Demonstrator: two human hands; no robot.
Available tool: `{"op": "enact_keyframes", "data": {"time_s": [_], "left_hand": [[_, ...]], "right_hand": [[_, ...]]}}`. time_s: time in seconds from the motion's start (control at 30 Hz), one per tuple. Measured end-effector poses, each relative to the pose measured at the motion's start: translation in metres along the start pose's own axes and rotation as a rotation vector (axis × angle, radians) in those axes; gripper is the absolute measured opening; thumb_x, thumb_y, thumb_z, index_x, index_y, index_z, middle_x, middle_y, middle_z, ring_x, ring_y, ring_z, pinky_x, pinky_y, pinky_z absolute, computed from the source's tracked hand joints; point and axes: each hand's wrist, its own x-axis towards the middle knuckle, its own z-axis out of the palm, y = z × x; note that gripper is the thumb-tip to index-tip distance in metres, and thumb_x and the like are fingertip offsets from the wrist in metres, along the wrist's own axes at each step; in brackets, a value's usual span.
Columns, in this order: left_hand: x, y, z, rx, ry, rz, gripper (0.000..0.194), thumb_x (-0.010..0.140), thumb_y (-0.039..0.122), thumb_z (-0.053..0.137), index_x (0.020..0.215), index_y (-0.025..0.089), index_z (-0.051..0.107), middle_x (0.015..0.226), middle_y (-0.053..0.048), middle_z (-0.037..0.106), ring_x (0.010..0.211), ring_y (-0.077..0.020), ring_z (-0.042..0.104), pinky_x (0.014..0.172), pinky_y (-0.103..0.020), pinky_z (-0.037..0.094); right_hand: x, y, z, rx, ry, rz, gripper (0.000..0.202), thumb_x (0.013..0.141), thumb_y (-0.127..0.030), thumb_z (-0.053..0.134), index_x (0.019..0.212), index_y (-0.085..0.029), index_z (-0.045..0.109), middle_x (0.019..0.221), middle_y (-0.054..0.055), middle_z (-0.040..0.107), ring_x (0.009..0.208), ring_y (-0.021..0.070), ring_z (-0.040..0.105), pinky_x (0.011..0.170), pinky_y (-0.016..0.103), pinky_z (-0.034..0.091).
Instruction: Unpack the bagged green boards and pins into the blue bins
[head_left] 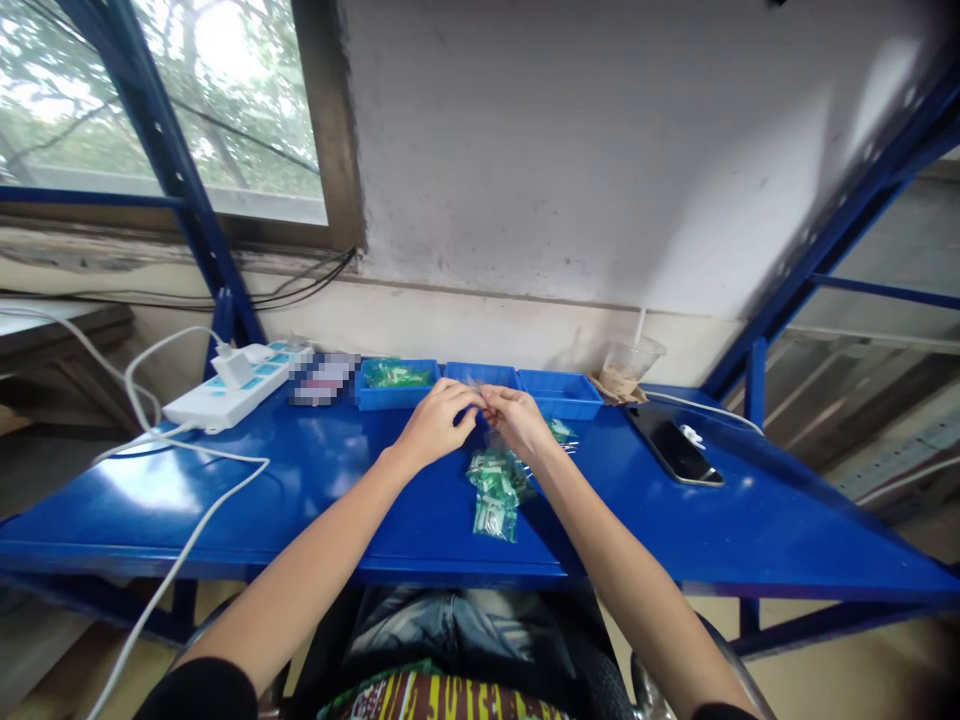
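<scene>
Over the middle of the blue table (pixel 315 500), my left hand (pixel 441 418) and my right hand (pixel 515 412) meet at the fingertips. Both hands are closed in a pinch around something small and clear, too blurred to name. Just below my right hand lies a pile of small clear packets (pixel 495 490) with green and white contents. Part of the pile is hidden under my right wrist. Behind my hands stand a left blue bin (pixel 397 398) holding green packets, a middle blue bin (pixel 487 372) partly hidden, and a right blue bin (pixel 562 405).
A white power strip (pixel 225 398) with a plug and loose white cables lies at the left. Near it is a blurred-out flat item (pixel 324 380). At the right are a plastic cup (pixel 630 362) with a straw, a black phone (pixel 679 450) and white earbuds (pixel 691 436).
</scene>
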Motion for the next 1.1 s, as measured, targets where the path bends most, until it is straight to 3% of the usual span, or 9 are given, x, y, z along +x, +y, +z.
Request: {"op": "enact_keyframes", "data": {"time_s": [0.13, 0.23, 0.33, 0.4, 0.47, 0.6, 0.8, 0.93, 1.1], "left_hand": [[-0.001, -0.003, 0.007, -0.030, 0.010, -0.124, 0.021, 0.083, 0.017, 0.044, 0.089, 0.021, 0.063, 0.093, -0.005, 0.061, 0.092, -0.0194, 0.053, 0.087, -0.035, 0.041], [-0.005, -0.011, 0.013, -0.007, -0.123, -0.270, 0.019, 0.083, 0.024, 0.046, 0.087, 0.020, 0.065, 0.086, -0.005, 0.060, 0.081, -0.0190, 0.056, 0.076, -0.032, 0.044], [-0.008, -0.016, 0.018, 0.036, -0.275, -0.293, 0.020, 0.082, 0.031, 0.048, 0.087, 0.021, 0.065, 0.084, -0.006, 0.061, 0.080, -0.0203, 0.058, 0.072, -0.030, 0.043], [-0.010, -0.015, 0.022, 0.049, -0.317, -0.288, 0.023, 0.082, 0.037, 0.049, 0.089, 0.022, 0.065, 0.085, -0.006, 0.061, 0.084, -0.0219, 0.058, 0.072, -0.030, 0.043], [-0.011, -0.011, 0.025, 0.061, -0.336, -0.323, 0.028, 0.080, 0.045, 0.050, 0.089, 0.023, 0.065, 0.087, -0.006, 0.062, 0.084, -0.0231, 0.058, 0.069, -0.030, 0.042], [-0.010, -0.008, 0.031, 0.103, -0.347, -0.443, 0.030, 0.072, 0.049, 0.058, 0.089, 0.025, 0.065, 0.090, -0.006, 0.062, 0.080, -0.0240, 0.060, 0.065, -0.029, 0.042], [-0.010, -0.017, 0.029, 0.112, -0.359, -0.469, 0.019, 0.072, 0.026, 0.054, 0.087, 0.027, 0.066, 0.087, -0.004, 0.065, 0.082, -0.0239, 0.061, 0.065, -0.029, 0.042], [-0.010, -0.019, 0.025, 0.040, -0.353, -0.496, 0.019, 0.077, 0.034, 0.051, 0.083, 0.026, 0.067, 0.084, -0.006, 0.067, 0.079, -0.0253, 0.061, 0.064, -0.030, 0.042], [-0.009, -0.020, 0.024, 0.035, -0.372, -0.500, 0.022, 0.079, 0.037, 0.049, 0.086, 0.027, 0.067, 0.086, -0.005, 0.068, 0.081, -0.0274, 0.062, 0.063, -0.031, 0.040]], "right_hand": [[0.005, -0.004, -0.005, -0.050, 0.186, -0.109, 0.031, 0.056, -0.032, 0.070, 0.080, -0.015, 0.061, 0.057, -0.003, 0.054, 0.050, 0.0087, 0.043, 0.051, 0.024, 0.034], [0.001, -0.018, -0.013, -0.235, 0.461, -0.430, 0.024, 0.069, -0.033, 0.061, 0.086, -0.016, 0.056, 0.070, 0.001, 0.056, 0.064, 0.0125, 0.051, 0.060, 0.025, 0.041], [-0.005, -0.033, -0.023, -0.482, 0.717, -0.769, 0.019, 0.082, -0.033, 0.048, 0.091, -0.017, 0.054, 0.087, 0.007, 0.056, 0.081, 0.0162, 0.053, 0.073, 0.029, 0.043], [-0.006, -0.037, -0.027, -0.656, 0.773, -0.902, 0.019, 0.086, -0.030, 0.042, 0.093, -0.017, 0.054, 0.093, 0.010, 0.055, 0.088, 0.0188, 0.052, 0.079, 0.033, 0.042], [-0.004, -0.033, -0.029, -0.882, 0.634, -0.930, 0.019, 0.087, -0.025, 0.042, 0.094, -0.017, 0.057, 0.095, 0.011, 0.057, 0.093, 0.0215, 0.050, 0.085, 0.036, 0.040], [0.003, -0.012, -0.019, -1.233, 0.192, -0.733, 0.020, 0.084, -0.018, 0.046, 0.093, -0.017, 0.064, 0.090, 0.011, 0.063, 0.096, 0.0247, 0.049, 0.089, 0.038, 0.037], [0.000, -0.006, -0.014, -1.293, 0.061, -0.567, 0.024, 0.085, -0.020, 0.044, 0.099, -0.020, 0.064, 0.088, 0.006, 0.066, 0.085, 0.0202, 0.056, 0.078, 0.030, 0.040], [-0.002, -0.007, -0.030, -1.468, -0.180, -0.345, 0.022, 0.081, -0.024, 0.053, 0.099, -0.020, 0.065, 0.086, 0.007, 0.066, 0.077, 0.0193, 0.059, 0.068, 0.028, 0.041], [-0.003, -0.005, -0.038, -1.591, -0.236, -0.310, 0.038, 0.075, -0.018, 0.058, 0.113, -0.017, 0.060, 0.111, 0.014, 0.060, 0.097, 0.0244, 0.058, 0.080, 0.032, 0.042]]}}
